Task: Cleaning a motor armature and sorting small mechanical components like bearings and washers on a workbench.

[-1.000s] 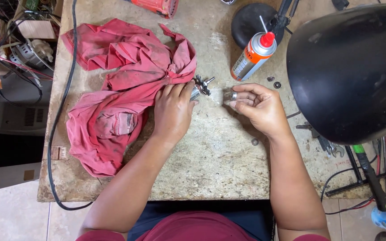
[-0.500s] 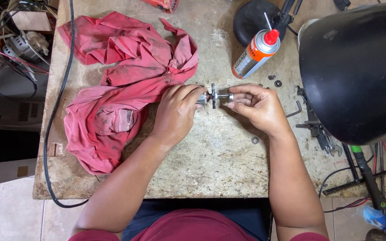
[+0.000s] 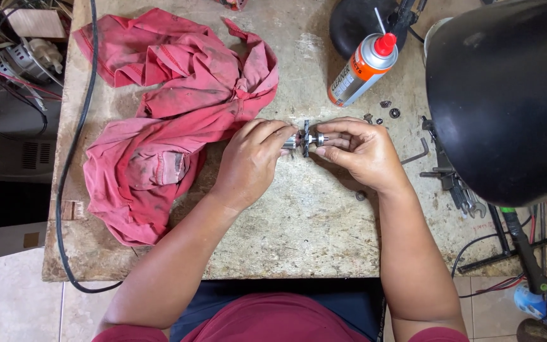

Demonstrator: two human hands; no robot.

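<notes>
Both hands now meet on the small metal shaft assembly (image 3: 306, 139) above the table (image 3: 311, 221): left hand (image 3: 251, 161) fingers and right hand (image 3: 359, 151) fingers pinching opposite ends (apart a second ago), aligned.

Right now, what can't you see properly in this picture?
- Metal part: head view, too small, ends covered by fingers of left hand and right hand.
- Tools: partly hidden under the black lamp shade.
- Spray can: label too blurred.
- Small bits by the can: too tiny to tell.
- Red tool: cut off by top edge.
</notes>
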